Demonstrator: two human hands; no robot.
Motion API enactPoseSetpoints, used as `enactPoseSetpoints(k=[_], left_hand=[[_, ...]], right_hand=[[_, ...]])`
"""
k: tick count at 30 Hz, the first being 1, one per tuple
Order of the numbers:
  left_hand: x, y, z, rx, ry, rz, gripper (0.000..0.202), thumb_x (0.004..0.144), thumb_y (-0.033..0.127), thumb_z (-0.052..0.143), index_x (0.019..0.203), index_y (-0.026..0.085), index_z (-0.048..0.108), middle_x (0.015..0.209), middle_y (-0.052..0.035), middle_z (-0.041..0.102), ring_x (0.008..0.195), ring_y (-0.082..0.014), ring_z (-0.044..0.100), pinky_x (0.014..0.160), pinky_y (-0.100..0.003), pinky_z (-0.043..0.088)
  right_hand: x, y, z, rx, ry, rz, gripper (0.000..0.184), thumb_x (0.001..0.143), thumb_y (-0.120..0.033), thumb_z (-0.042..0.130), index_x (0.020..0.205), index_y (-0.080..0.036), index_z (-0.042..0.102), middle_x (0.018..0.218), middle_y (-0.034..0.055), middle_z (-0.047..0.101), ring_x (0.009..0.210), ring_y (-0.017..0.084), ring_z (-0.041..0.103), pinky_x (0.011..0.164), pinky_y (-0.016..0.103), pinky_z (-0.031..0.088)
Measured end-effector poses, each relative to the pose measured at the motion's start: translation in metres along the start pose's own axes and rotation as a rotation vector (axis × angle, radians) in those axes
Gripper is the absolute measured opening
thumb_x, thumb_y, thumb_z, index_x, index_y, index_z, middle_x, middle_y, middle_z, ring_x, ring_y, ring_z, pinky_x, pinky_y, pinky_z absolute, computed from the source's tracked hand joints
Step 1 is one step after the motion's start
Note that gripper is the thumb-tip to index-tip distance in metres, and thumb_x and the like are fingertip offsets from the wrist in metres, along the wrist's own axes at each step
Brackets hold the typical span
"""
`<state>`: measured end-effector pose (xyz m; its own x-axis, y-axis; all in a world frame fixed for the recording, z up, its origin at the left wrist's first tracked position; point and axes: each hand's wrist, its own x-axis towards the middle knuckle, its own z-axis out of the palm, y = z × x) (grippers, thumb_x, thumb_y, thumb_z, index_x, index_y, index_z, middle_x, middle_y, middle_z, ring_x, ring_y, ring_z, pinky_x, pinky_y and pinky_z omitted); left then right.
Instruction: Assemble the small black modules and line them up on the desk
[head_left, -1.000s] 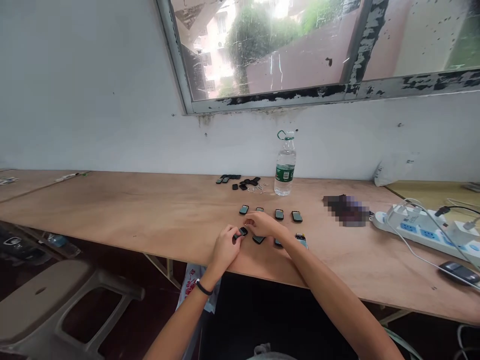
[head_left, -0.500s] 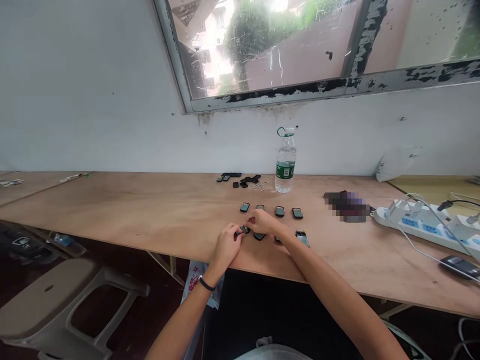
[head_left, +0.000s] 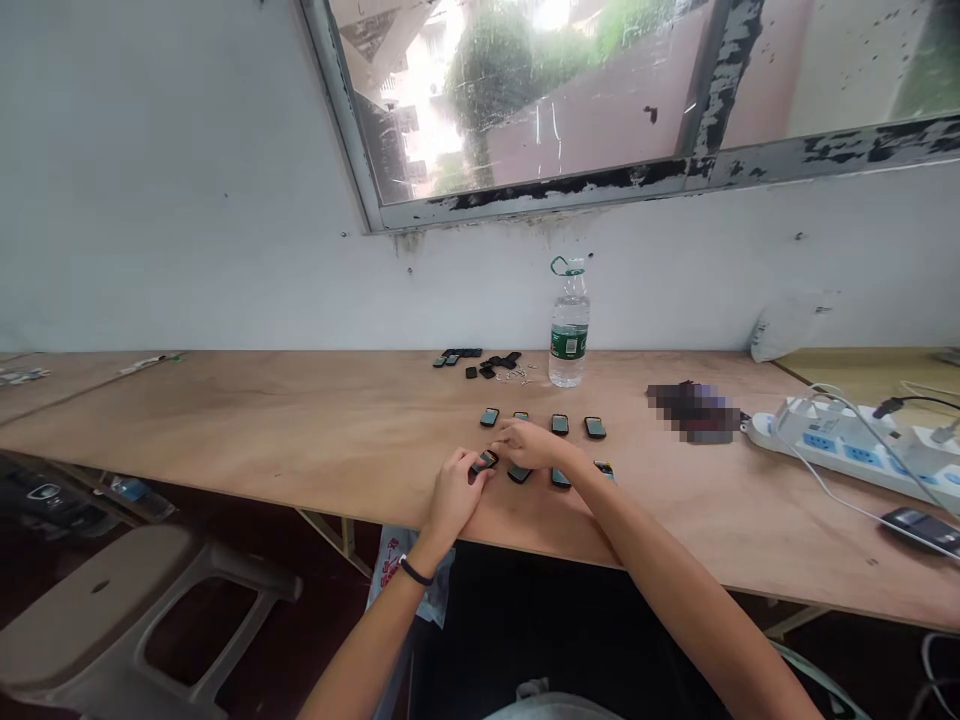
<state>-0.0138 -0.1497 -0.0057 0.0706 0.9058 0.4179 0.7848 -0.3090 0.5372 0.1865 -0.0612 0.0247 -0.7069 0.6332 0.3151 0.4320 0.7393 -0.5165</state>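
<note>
Pinching 1 dark device (head_left: pixel 487 460), the left fingers (head_left: pixel 480 482) stay put — grip of right fingers (head_left: pixel 507 433) unclear, right forearm (head_left: pixel 660 550) shifted rightward.

You have eight small dark-rimmed devices (head_left: pixel 559 425) in two rows, four in each, and two similar ones (head_left: pixel 451 361) farther back. You also have one bottle (head_left: pixel 568 342), one power strip (head_left: pixel 840 450), one stool (head_left: pixel 97 590) and one wristband (head_left: pixel 415 572); the black pieces (head_left: pixel 500 361) overlap too much to count.

Little black rounded-rectangular gadgets (head_left: pixel 595 428) with grey-green faces (head_left: pixel 559 424), streaky light-brown wooden tabletop (head_left: pixel 300 420), clear plastic bottle (head_left: pixel 571 312) with a green label (head_left: pixel 568 343), long white power strip (head_left: pixel 841 450) with blue sockets (head_left: pixel 821 442), and a grey metal window frame (head_left: pixel 570 191) that's kinda blotchy with black.
</note>
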Motion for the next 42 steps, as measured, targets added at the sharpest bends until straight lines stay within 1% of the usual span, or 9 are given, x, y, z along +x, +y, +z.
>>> enactPoseSetpoints(k=[3,8,12,16,20,24,30,34,42], left_hand=[[-0.001,0.001,-0.001,-0.02,0.019,0.006,0.009,0.089,0.028,0.074,0.095,0.023,0.071,0.103,-0.0048,0.07,0.098,-0.0241,0.068,0.089,-0.037,0.053],[-0.002,0.003,-0.002,-0.067,0.018,-0.011,0.013,0.086,0.029,0.077,0.094,0.023,0.068,0.102,-0.0028,0.069,0.092,-0.0214,0.068,0.085,-0.035,0.054],[-0.002,0.004,-0.003,-0.041,0.056,-0.022,0.02,0.085,0.026,0.078,0.093,0.022,0.06,0.098,-0.0011,0.065,0.085,-0.019,0.065,0.079,-0.033,0.053],[-0.006,0.016,-0.004,0.068,0.112,0.105,0.018,0.089,0.024,0.075,0.099,0.022,0.06,0.105,-0.0032,0.064,0.099,-0.0224,0.063,0.088,-0.036,0.051],[-0.006,0.039,0.005,0.146,0.02,0.243,0.012,0.091,0.026,0.074,0.098,0.022,0.065,0.104,-0.004,0.065,0.102,-0.0236,0.061,0.09,-0.038,0.048],[-0.002,0.054,0.018,0.253,-0.056,0.253,0.018,0.089,0.034,0.078,0.096,0.022,0.067,0.104,-0.0055,0.065,0.103,-0.026,0.06,0.087,-0.04,0.046],[-0.004,0.047,0.02,0.372,-0.052,0.257,0.008,0.094,0.026,0.071,0.098,0.022,0.066,0.101,-0.006,0.068,0.101,-0.0267,0.061,0.082,-0.04,0.043],[-0.009,0.041,0.019,0.358,-0.042,0.263,0.005,0.095,0.024,0.069,0.096,0.022,0.065,0.105,-0.0065,0.069,0.107,-0.0271,0.061,0.086,-0.041,0.042],[-0.01,0.037,0.023,0.248,-0.072,0.278,0.007,0.095,0.021,0.067,0.101,0.023,0.066,0.114,-0.0055,0.071,0.112,-0.0248,0.061,0.092,-0.042,0.04]], right_hand=[[-0.006,0.007,-0.017,-0.008,0.069,0.05,0.036,0.089,-0.005,0.052,0.111,-0.018,0.078,0.112,0.0105,0.071,0.092,0.021,0.065,0.081,0.03,0.05],[-0.029,0.022,-0.037,-0.001,-0.121,0.167,0.046,0.081,0.0,0.053,0.11,-0.021,0.081,0.106,0.0073,0.073,0.08,0.019,0.065,0.067,0.026,0.048],[-0.038,0.027,-0.03,0.038,-0.099,0.054,0.044,0.094,-0.007,0.05,0.121,-0.025,0.079,0.114,0.0086,0.07,0.081,0.017,0.065,0.07,0.026,0.051],[-0.031,0.03,-0.016,0.002,-0.066,-0.071,0.046,0.095,-0.004,0.045,0.117,-0.023,0.081,0.118,0.0103,0.068,0.093,0.018,0.067,0.082,0.028,0.054],[-0.025,0.032,-0.014,-0.099,-0.081,-0.093,0.044,0.091,-0.002,0.048,0.112,-0.021,0.082,0.111,0.0097,0.074,0.098,0.022,0.068,0.085,0.03,0.054],[-0.03,0.031,-0.022,-0.13,-0.07,-0.021,0.039,0.091,-0.006,0.052,0.112,-0.022,0.082,0.109,0.0078,0.078,0.094,0.022,0.07,0.082,0.028,0.054],[-0.035,0.026,-0.025,-0.133,-0.063,-0.008,0.038,0.094,-0.011,0.053,0.12,-0.02,0.079,0.115,0.0109,0.075,0.098,0.023,0.07,0.079,0.029,0.054],[-0.031,0.02,-0.022,-0.123,-0.091,-0.075,0.036,0.094,-0.007,0.051,0.11,-0.02,0.081,0.111,0.0103,0.076,0.101,0.023,0.068,0.084,0.03,0.053],[-0.034,0.007,-0.029,-0.054,0.024,0.136,0.022,0.084,-0.008,0.061,0.097,-0.017,0.075,0.093,0.0062,0.076,0.078,0.018,0.066,0.067,0.025,0.047]])
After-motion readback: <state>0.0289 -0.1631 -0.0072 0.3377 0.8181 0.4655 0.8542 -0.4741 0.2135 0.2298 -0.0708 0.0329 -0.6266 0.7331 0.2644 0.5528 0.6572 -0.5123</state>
